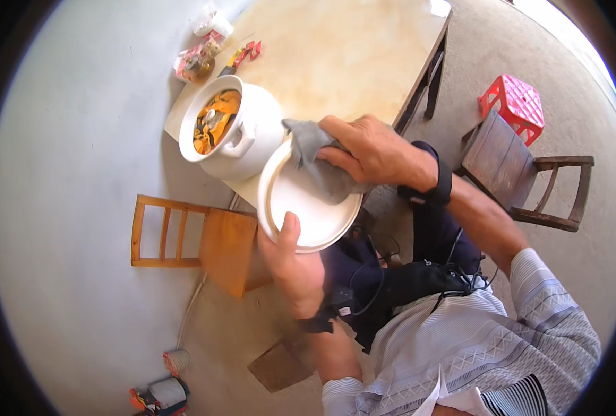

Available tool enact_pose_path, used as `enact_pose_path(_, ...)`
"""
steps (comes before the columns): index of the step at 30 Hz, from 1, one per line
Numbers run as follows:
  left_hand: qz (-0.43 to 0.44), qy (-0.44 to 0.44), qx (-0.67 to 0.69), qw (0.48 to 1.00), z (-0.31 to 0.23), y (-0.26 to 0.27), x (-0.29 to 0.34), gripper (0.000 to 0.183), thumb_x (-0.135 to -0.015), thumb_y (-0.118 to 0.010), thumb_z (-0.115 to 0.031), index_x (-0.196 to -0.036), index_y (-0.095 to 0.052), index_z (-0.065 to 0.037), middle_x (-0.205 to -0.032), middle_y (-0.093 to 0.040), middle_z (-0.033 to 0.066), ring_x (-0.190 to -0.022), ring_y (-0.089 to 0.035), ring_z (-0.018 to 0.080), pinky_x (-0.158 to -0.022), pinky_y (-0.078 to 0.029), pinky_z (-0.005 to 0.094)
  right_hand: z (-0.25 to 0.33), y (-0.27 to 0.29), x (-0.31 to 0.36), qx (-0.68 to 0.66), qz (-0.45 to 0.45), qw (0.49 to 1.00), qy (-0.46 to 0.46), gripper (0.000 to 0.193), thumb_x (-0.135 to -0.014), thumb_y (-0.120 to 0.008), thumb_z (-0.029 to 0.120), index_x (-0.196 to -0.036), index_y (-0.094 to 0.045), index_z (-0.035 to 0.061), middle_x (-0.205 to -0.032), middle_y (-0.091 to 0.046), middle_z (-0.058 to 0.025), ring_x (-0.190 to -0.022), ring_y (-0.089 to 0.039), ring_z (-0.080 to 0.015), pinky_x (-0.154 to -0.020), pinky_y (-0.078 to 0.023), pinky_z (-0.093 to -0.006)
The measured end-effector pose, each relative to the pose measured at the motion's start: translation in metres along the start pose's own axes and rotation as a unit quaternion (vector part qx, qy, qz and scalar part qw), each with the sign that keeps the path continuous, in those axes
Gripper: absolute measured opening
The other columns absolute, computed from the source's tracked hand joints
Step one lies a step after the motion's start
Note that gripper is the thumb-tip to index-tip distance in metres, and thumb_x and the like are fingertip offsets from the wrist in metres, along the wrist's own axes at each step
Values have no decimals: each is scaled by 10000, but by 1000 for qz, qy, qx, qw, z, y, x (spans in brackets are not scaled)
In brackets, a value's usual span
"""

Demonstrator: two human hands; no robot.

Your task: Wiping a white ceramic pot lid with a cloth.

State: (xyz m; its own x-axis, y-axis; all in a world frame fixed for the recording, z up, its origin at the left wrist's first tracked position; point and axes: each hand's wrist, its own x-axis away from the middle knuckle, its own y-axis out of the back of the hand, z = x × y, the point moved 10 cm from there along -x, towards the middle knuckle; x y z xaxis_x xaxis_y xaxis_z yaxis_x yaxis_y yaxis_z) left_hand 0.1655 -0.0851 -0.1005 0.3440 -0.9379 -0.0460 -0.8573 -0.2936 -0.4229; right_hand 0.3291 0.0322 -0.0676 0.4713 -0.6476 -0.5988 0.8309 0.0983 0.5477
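My left hand (pixel 291 267) grips a white round lid (pixel 315 215) by its lower left rim, thumb over the edge. The lid is tilted with its hollow side facing me, and a tan band runs along its rim. My right hand (pixel 370 149) is closed on a grey cloth (pixel 322 166), pressed against the lid's upper rim and inner face. Just beyond the lid, a white pot (pixel 256 114) with side handles stands on the table. Orange and dark shapes (pixel 218 121) show in its wide mouth; I cannot tell what they are.
The pale table (pixel 349 48) bears bags and a jar (pixel 200 66) plus red-yellow packets (pixel 242 55) near the wall. A light wooden chair (pixel 228 243) stands left, a dark wooden chair (pixel 499 152) and a red plastic stool (pixel 512 104) right. Tools (pixel 162 395) lie lower left.
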Motion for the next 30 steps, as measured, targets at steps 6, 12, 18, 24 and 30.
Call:
enact_pose_path(6,-22,25,-38,999,9,19,3,543,-1055,-712,-126,-1538,-551,60,-1381,-692,182,-1239,-701,290,-1093,-563,473,46,-7,-15,66,30,979,193,397,-880,-867,195,-1165,-648,26,-824,-704,-150,-735,-725,-391,-632,-568,-466)
enact_pose_path(12,-120,-129,9,984,-1,12,12,518,-1068,-749,-172,-1490,-595,86,-1424,-681,218,-1286,-684,309,-1118,-548,478,25,-1,-12,12,-65,998,18,319,-1024,-775,299,-1097,-615,33,-778,-708,-209,-725,-706,-468,-612,-531,-533)
enact_pose_path(18,-134,-216,-13,967,-13,-8,15,553,-1093,-715,-222,-1503,-568,120,-1495,-627,261,-1343,-652,336,-1174,-512,496,8,1,8,-100,-171,973,-121,287,-1089,-707,227,-1077,-591,-35,-742,-650,-308,-732,-656,-548,-628,-489,-562)
enact_pose_path(24,-132,-323,-36,936,-19,-24,11,566,-1102,-690,-248,-1499,-563,135,-1509,-608,299,-1349,-644,362,-1184,-500,507,-6,-22,23,-198,-200,944,-174,277,-1113,-658,222,-1109,-616,-52,-829,-645,-343,-818,-653,-551,-694,-498,-535)
enact_pose_path(30,-136,-338,-78,928,-8,-7,1,576,-1076,-699,-210,-1510,-552,140,-1504,-606,304,-1352,-639,371,-1186,-493,506,-11,-52,34,-265,-89,931,-236,352,-1130,-635,260,-1037,-634,-80,-777,-634,-303,-687,-637,-391,-684,-491,-508)
